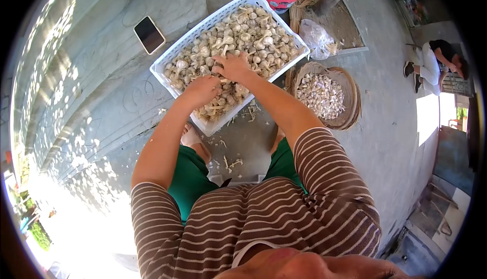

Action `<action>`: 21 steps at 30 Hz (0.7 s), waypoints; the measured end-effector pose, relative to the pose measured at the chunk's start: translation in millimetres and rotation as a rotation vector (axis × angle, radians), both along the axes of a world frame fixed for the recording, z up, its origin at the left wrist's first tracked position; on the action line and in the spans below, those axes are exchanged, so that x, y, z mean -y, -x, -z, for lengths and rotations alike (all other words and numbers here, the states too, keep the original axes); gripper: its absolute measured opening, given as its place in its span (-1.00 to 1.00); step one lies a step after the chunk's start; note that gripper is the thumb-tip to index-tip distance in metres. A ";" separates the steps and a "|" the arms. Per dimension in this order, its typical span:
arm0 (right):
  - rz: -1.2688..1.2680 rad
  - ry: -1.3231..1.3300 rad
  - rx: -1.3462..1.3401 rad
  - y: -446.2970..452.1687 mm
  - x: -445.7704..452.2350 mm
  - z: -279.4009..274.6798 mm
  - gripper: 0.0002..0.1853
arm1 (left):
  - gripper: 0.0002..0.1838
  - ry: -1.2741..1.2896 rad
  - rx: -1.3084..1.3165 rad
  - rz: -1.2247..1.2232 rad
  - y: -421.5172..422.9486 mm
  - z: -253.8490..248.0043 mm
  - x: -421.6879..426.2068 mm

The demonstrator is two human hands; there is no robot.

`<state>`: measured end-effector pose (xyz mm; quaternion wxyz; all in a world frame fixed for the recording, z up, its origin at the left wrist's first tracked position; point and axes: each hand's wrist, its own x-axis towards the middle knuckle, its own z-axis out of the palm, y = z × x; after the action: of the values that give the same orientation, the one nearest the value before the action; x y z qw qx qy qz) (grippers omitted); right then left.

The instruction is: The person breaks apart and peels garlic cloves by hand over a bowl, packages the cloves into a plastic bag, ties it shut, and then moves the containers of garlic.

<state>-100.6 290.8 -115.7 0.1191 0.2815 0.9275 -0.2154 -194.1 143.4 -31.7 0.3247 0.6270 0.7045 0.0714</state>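
Note:
A white plastic crate (156,71) full of garlic bulbs (248,34) stands in front of me, tilted across my view. My left hand (204,90) is over its near part, fingers curled down among the bulbs. Close beside it, my right hand (233,68) reaches in from the right with bent fingers, its fingertips near the left hand. Whatever the fingers grip is hidden by the hands and blends with the garlic. Loose garlic cloves (320,96) lie in a round woven basket (350,99) to the right of the crate.
A phone (149,35) lies left of the crate. Behind the crate are a pink bucket (280,1) and a clear plastic bag (315,38). Garlic skins (232,165) litter the floor between my feet. Another person (437,63) sits at the far right.

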 end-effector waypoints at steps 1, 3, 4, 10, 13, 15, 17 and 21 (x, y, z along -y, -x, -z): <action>-0.054 -0.051 0.004 -3.7 5.5 -3.0 -0.44 | -0.72 0.028 -0.018 0.010 0.4 -1.8 -1.5; -0.117 -0.105 0.010 -13.3 14.9 -9.6 -0.46 | -0.67 0.019 0.043 -0.020 -1.5 -10.0 -0.5; -0.174 -0.111 0.008 -21.5 19.9 -12.4 -0.45 | -0.67 0.021 0.046 -0.020 -0.6 -9.8 1.5; -0.366 0.160 -0.074 -63.0 3.7 -14.4 -0.56 | -0.57 -0.084 -0.027 -0.174 28.7 5.3 27.1; -0.284 0.209 -0.389 -80.0 -23.7 -19.8 -0.68 | -0.43 -0.191 -0.070 -0.473 41.2 24.8 44.1; -0.087 0.164 -0.516 -91.4 -44.6 -33.6 -0.72 | -0.31 -0.281 -0.044 -0.850 43.6 31.3 50.2; 0.162 0.062 -0.586 -106.8 -66.3 -44.7 -0.75 | -0.32 -0.277 0.169 -1.088 43.4 50.2 57.7; 0.424 -0.300 -0.707 -136.1 -125.2 -22.4 -0.66 | -0.38 -0.151 0.840 -1.395 16.7 27.0 62.9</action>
<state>35.4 416.0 -93.3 -0.2947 0.3889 0.8539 -0.1813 -210.8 80.5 -58.8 0.3994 -0.0146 0.7455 0.5334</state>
